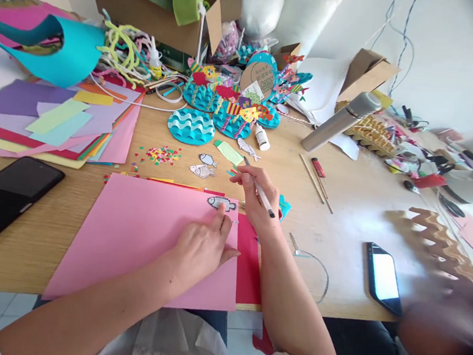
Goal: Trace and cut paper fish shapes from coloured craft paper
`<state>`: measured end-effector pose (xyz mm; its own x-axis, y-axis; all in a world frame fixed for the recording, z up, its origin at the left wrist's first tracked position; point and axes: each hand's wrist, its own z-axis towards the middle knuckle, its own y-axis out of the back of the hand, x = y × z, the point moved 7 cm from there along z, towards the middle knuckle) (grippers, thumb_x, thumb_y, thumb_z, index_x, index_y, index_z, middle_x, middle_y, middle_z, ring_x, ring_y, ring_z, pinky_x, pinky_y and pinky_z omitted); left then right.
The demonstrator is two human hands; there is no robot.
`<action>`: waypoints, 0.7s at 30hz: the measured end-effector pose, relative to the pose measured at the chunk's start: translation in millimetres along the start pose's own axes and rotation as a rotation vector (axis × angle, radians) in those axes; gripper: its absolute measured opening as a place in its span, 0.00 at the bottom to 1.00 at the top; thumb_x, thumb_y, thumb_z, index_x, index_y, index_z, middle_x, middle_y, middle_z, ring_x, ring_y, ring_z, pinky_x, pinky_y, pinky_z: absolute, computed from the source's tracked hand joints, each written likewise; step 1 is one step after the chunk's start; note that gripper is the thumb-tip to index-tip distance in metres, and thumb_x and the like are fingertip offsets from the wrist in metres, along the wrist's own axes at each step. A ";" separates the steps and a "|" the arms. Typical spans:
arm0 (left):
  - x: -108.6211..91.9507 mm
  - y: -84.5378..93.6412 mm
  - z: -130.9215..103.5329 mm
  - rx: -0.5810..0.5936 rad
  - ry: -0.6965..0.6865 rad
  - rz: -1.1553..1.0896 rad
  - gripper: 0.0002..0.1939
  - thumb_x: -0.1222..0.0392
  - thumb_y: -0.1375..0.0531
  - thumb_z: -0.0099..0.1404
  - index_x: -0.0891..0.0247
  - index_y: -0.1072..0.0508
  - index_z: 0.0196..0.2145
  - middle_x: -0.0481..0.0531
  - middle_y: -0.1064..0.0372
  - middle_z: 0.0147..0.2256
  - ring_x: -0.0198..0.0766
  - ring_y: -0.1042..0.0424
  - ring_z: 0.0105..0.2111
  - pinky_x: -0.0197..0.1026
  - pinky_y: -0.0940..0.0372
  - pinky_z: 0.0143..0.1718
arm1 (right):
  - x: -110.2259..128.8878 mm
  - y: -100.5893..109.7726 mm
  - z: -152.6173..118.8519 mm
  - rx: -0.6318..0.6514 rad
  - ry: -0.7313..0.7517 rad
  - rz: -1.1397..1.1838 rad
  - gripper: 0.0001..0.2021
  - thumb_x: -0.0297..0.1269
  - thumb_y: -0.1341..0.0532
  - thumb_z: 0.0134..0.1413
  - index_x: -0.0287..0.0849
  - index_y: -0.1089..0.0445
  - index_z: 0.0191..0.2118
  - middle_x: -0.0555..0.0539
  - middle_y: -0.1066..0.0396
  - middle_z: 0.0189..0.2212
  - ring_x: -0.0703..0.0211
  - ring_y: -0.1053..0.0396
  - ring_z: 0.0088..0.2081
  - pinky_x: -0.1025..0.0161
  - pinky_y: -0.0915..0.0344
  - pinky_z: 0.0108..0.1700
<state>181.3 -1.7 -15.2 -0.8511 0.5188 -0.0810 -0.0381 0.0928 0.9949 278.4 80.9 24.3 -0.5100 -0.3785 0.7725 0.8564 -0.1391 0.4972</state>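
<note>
A large pink sheet [144, 236] lies at the table's front edge, partly over a red sheet [248, 267]. Near its upper right corner is a paper fish cutout [218, 202]. My left hand [201, 246] rests on the pink sheet, its index fingertip on the lower edge of the fish and its thumb spread out. To the right of the fish, my right hand [258, 193] holds a white pen [264, 199] with a dark end, above the table. Beyond the sheet lie more fish cutouts [202, 170] and a pale green paper piece [229, 152].
Stacked coloured papers [51, 117] and a black phone [7, 196] are at left. Blue decorated discs [233, 116] stand at the back. A steel flask [341, 120], sticks [315, 179] and a lit phone [384, 276] are at right, beside another person's blurred arm [442, 333].
</note>
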 end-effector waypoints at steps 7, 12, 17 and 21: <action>2.0 -3.2 1.0 0.043 0.022 -0.035 0.33 0.41 0.50 0.69 0.72 0.38 0.58 0.75 0.44 0.61 0.47 0.23 0.32 0.45 0.31 0.26 | -4.2 10.6 9.3 0.005 0.015 -0.020 0.09 0.41 0.44 0.63 0.45 0.31 0.45 0.48 0.24 0.35 0.57 0.26 0.40 0.60 0.34 0.45; 5.0 -1.1 1.1 0.036 0.041 -0.059 0.32 0.40 0.52 0.69 0.71 0.36 0.57 0.74 0.45 0.62 0.49 0.22 0.35 0.45 0.30 0.28 | 16.8 21.8 10.2 0.125 0.100 -0.133 0.09 0.39 0.44 0.62 0.44 0.31 0.43 0.46 0.25 0.35 0.57 0.29 0.38 0.61 0.36 0.42; 6.6 0.9 2.9 0.090 0.046 -0.098 0.34 0.41 0.53 0.70 0.73 0.40 0.60 0.73 0.47 0.63 0.53 0.23 0.41 0.48 0.29 0.35 | 32.6 39.2 -7.9 0.186 0.092 -0.283 0.08 0.36 0.44 0.62 0.42 0.30 0.41 0.44 0.27 0.34 0.55 0.31 0.38 0.61 0.36 0.41; 7.4 6.2 5.4 0.165 0.031 -0.137 0.33 0.43 0.53 0.70 0.73 0.43 0.62 0.72 0.50 0.65 0.56 0.28 0.49 0.52 0.30 0.43 | 33.7 49.1 -37.9 0.205 0.058 -0.330 0.09 0.35 0.47 0.64 0.43 0.30 0.44 0.42 0.27 0.35 0.53 0.31 0.40 0.60 0.35 0.39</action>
<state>177.6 7.3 -9.9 -0.8596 0.4658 -0.2103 -0.0702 0.3001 0.9513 306.3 26.6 59.8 -0.7449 -0.3956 0.5373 0.6104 -0.0787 0.7882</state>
